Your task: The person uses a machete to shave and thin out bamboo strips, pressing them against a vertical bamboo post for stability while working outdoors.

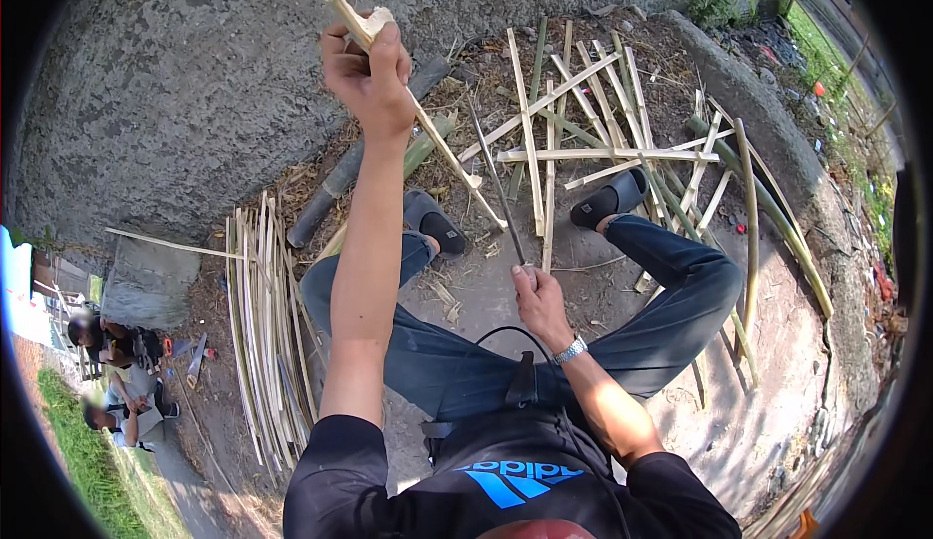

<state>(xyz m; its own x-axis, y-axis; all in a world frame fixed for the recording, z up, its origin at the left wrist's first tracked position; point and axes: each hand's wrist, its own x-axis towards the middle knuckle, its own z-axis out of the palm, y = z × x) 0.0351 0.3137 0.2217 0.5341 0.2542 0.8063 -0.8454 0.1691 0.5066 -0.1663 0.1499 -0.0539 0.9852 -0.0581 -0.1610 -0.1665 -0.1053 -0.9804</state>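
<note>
My left hand (374,77) is raised at the upper left, its fingers closed round the top of a pale split bamboo strip (447,160). The strip slants down to the right, and its lower end comes near the ground between my feet; its top end is ragged. In front of my lap, my right hand (542,304) grips a long, dark knife (498,174) low down, and the handle is hidden in the fist. The narrow blade points up and away from me. A gap lies between the blade and the strip.
Many pale bamboo strips (528,131) lie crisscrossed beyond my feet. A bundle of long thin strips (264,335) rests on my left. A rough concrete wall (194,82) rises at the far left. Two people (136,398) sit at the left edge, near a handsaw (195,362).
</note>
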